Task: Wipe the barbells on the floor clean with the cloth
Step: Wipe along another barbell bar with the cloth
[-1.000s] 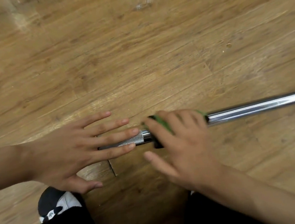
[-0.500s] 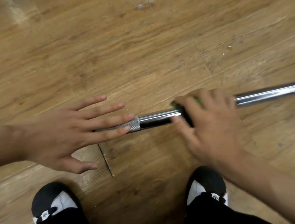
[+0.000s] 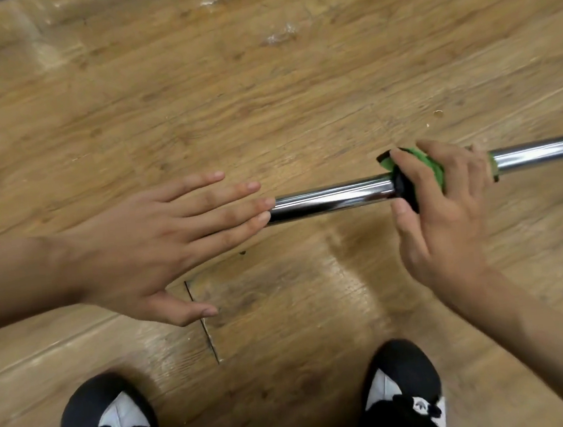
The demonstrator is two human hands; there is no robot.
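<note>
Brown wood-grain plank floor [image 3: 263,95], bearing a long polished chrome barbell bar [image 3: 333,199] that runs from centre to the right edge. Left hand [image 3: 146,245]: fingers straight and close together, laid flat over the bar's left end, thumb spread aside. Right hand [image 3: 443,212]: fingers and thumb curled round the bar. Black-and-white shoes [image 3: 104,419] stand at the bottom edge, well apart. Green-and-black cloth [image 3: 429,166]: wrapped about the bar, gripped under the right hand.
</note>
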